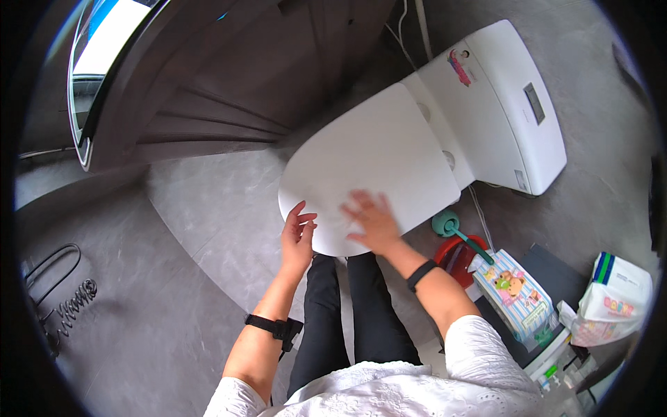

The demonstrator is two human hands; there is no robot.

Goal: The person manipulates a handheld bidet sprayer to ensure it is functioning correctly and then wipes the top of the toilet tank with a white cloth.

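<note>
A white toilet lies in front of me, its lid down and its cistern at the upper right. Over the near part of the lid is my right hand, blurred, with fingers spread and nothing in it. I cannot tell whether its palm touches the lid. My left hand hovers by the lid's rounded front edge, fingers loosely curled and apart, also holding nothing. A sticker is on the cistern, and a flush button is set in its top.
Right of the toilet are a green toilet brush, a red bucket, a tissue pack and a white plastic pack. A dark cabinet stands at the upper left. A coiled black cord is at the far left.
</note>
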